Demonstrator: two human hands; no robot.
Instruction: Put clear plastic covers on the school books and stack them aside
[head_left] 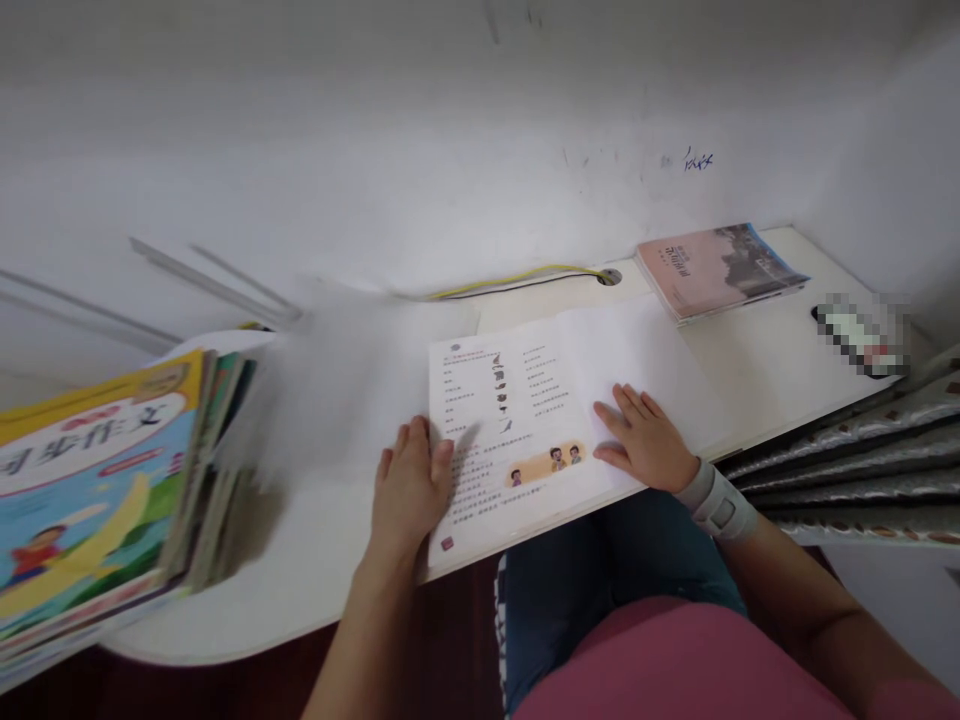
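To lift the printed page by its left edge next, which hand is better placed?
Probably the left hand: it lies at that edge of the printed page, while the right hand rests on the white page.

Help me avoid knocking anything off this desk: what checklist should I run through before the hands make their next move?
1. Open white printed book face up: ok, print and small pictures show.
2. Left hand in contact: ok, it appears to rest at the book's left edge.
3. Right hand in contact: ok, spread on the plain right-hand page.
4. Book well back from the white desk's front edge: not ok, its lower edge lies along it.
5. Thin yellow cable away from both hands: ok, it runs beside the wall.
6. Black-edged phone safely placed: cannot tell, pixelation covers much of it.
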